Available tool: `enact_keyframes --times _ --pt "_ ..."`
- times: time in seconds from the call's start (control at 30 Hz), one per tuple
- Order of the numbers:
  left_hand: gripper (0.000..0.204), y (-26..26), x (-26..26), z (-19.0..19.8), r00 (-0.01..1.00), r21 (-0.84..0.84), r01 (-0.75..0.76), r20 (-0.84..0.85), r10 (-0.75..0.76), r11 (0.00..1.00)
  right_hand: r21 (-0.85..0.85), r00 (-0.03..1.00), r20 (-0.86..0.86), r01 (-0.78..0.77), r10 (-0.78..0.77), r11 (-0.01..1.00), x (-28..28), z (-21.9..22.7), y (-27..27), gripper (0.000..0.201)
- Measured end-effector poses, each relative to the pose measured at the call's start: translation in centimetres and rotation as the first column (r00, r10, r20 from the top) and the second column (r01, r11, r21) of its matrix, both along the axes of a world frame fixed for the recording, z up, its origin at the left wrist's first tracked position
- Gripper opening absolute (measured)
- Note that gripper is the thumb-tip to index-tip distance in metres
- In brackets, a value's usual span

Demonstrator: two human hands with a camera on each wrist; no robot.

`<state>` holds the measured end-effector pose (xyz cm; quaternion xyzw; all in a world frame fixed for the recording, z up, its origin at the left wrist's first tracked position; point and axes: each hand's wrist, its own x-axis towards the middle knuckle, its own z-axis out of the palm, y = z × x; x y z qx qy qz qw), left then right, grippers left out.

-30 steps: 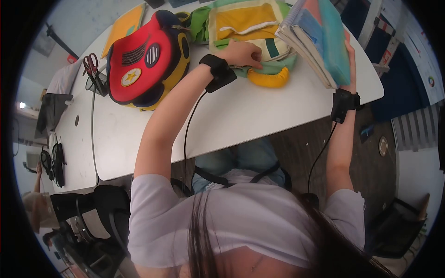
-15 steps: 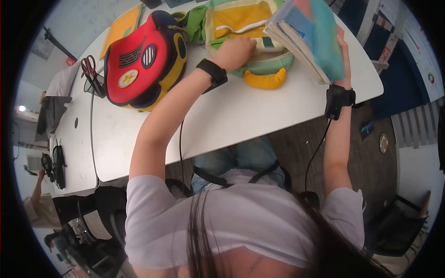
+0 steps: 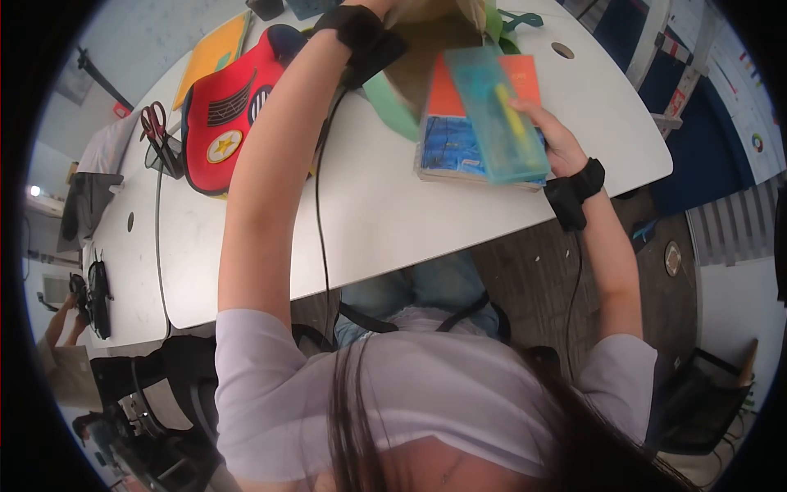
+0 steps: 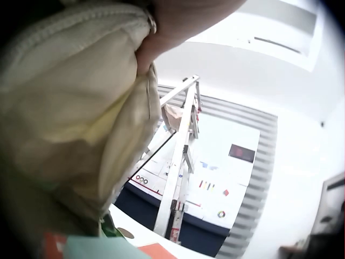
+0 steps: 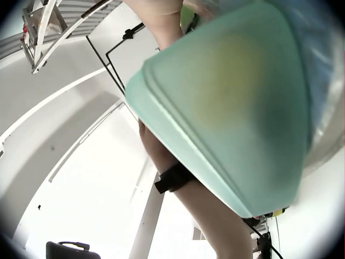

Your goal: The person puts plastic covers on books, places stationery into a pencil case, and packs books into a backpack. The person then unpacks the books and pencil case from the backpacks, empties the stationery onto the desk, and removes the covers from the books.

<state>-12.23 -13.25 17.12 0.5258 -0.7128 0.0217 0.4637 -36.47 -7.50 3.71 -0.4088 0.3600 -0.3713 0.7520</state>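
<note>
My left hand (image 4: 186, 21) grips the beige-lined edge of the green backpack (image 4: 70, 70), lifting its opening wide; most of this hand is cut off at the top of the head view. The backpack's brown inside (image 3: 422, 49) faces me there. In my right hand (image 3: 557, 139) is a stack of books, with a translucent teal pencil case (image 3: 484, 123) lying on top under the thumb. The upper book (image 3: 447, 148) has an orange and blue cover. Something yellow (image 3: 510, 115) shows through the case. The stack is right by the backpack's mouth.
A red car-shaped backpack (image 3: 217, 119) stands on the white table (image 3: 377, 213) at left, partly behind my left forearm. Next to it are scissors (image 3: 153, 123) in a mesh holder (image 3: 168, 156) and an orange folder (image 3: 209, 57). Cables hang from both wrist straps.
My left hand has moved up and away, pulling the green backpack open. My right hand has brought the books and pencil case left and tilted them so their covers face up.
</note>
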Motion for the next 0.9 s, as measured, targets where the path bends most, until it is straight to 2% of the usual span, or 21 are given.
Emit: enact_keyframes --times 0.03,0.1,0.13,0.3,0.37,0.4,0.47,0.5,0.53,0.57,0.6,0.63,0.67,0.7,0.73,0.8,0.83,0.9 --pt "0.025 1.4 -0.8 0.0 1.000 0.000 0.004 0.001 -0.004 1.000 -0.010 0.997 -0.077 -0.030 0.029 0.999 0.1 -0.1 -0.3 0.043" --pt "0.025 2.8 -1.7 0.1 0.986 -0.010 -0.001 0.166 0.003 1.000 0.028 0.995 -0.060 -0.082 0.084 0.996 0.1 0.9 -1.1 0.044" --pt "0.024 2.8 -1.8 0.1 0.981 0.000 0.065 0.183 -0.064 0.998 0.020 0.993 -0.077 -0.084 0.085 0.996 0.4 1.8 -1.2 0.043" --pt "0.024 2.9 -1.7 -0.1 0.970 0.071 0.118 0.204 -0.130 0.991 -0.045 0.993 -0.061 -0.103 0.100 0.994 2.5 3.5 -2.7 0.042" --pt "0.024 2.4 -1.0 -0.7 0.962 0.099 0.127 0.229 -0.147 0.987 0.012 0.997 0.055 -0.052 0.051 0.999 3.2 3.0 -3.9 0.042" --pt "0.024 1.9 -0.5 -1.3 0.950 0.105 0.165 0.250 -0.186 0.981 0.013 0.997 0.056 -0.054 0.053 0.998 3.9 2.7 -4.3 0.042" --pt "0.024 1.7 -0.4 -1.9 0.935 0.114 0.205 0.270 -0.229 0.972 0.067 0.956 0.212 0.191 -0.201 0.979 5.4 1.5 -5.2 0.044" --pt "0.025 2.0 -0.7 -2.0 0.936 0.178 0.211 0.247 -0.251 0.961 0.066 0.956 0.213 0.193 -0.203 0.979 5.8 -1.0 -7.7 0.044" --pt "0.025 2.3 -1.2 -2.2 0.936 0.244 0.219 0.221 -0.275 0.945 -0.330 0.969 0.041 0.245 -0.245 0.912 6.1 -5.1 -11.2 0.051" --pt "0.025 2.7 -1.8 -2.5 0.935 0.243 0.223 0.221 -0.278 0.944 -0.678 0.934 -0.106 0.183 -0.342 0.712 6.2 -7.4 -13.1 0.058" --pt "0.026 3.1 -2.5 -2.7 0.924 0.264 0.267 0.204 -0.324 0.927 -0.669 0.912 -0.223 0.114 -0.344 0.735 6.9 -7.7 -13.3 0.067" --pt "0.026 3.7 -3.4 -2.9 0.911 0.285 0.308 0.186 -0.368 0.908 -0.779 0.780 -0.373 0.031 -0.503 0.626 8.3 -8.4 -14.8 0.067" --pt "0.023 5.4 -4.3 -2.1 0.884 0.238 0.336 0.254 -0.392 0.911 -0.877 0.652 -0.424 -0.122 -0.629 0.465 8.8 -8.9 -15.1 0.063" --pt "0.023 4.9 -4.6 -2.7 0.885 0.233 0.332 0.257 -0.388 0.914 -0.906 0.512 -0.418 -0.301 -0.750 0.298 9.1 -9.1 -15.6 0.060" --pt "0.024 4.0 -4.6 -4.0 0.895 0.180 0.306 0.280 -0.347 0.935 -0.908 0.516 -0.413 -0.301 -0.751 0.292 9.5 -8.4 -15.4 0.060" --pt "0.025 3.4 -4.6 -4.9 0.903 0.060 0.285 0.318 -0.289 0.957 -0.919 0.592 -0.388 -0.303 -0.706 0.250 12.4 -6.5 -14.7 0.057" --pt "0.025 3.6 -4.6 -4.8 0.906 0.057 0.276 0.318 -0.279 0.960 -0.924 0.629 -0.379 -0.303 -0.679 0.234 13.1 -5.5 -15.3 0.056" --pt "0.021 4.4 -4.7 -4.8 0.894 0.052 0.246 0.373 -0.247 0.968 -0.931 0.696 -0.364 -0.299 -0.619 0.211 12.6 -5.0 -12.8 0.054"
